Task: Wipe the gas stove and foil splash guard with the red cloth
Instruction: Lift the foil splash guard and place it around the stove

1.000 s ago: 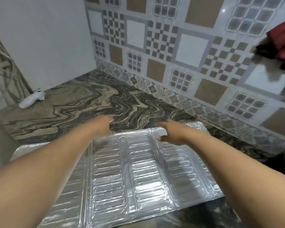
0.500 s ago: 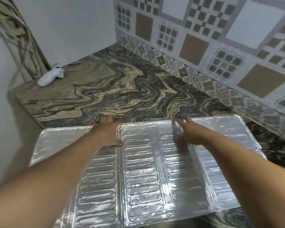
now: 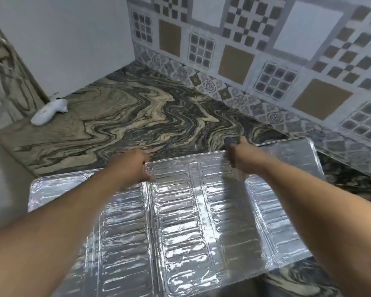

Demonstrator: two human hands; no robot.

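Here the marbled worktop (image 3: 124, 116) is filling most of the view, running back into a corner where a plain white wall (image 3: 73, 39) is meeting a patterned tile wall (image 3: 266, 50). Lying flat across its near part, the foil splash guard (image 3: 180, 221) is spreading out in several embossed panels, its lower edge running out of the bottom of the view and its right panel reaching almost to the foot of the tiles. Both forearms are stretching over the foil and covering much of its left and right panels.

The left hand (image 3: 135, 163) is resting at the far edge of the foil, near a fold line, with its fingers curling over and gripping that edge. The right hand (image 3: 237, 151) is holding the same far edge further right, its fingers wrapping round the rim; the fingertips are blurring together with a dark patch of the stone behind, so their exact placing is hard to make out. Between the hands the foil edge is lying against the worktop.

Well apart, at the far left end of the worktop, a small white object (image 3: 48, 111) is lying on its side just beside the wall; its kind cannot be told.
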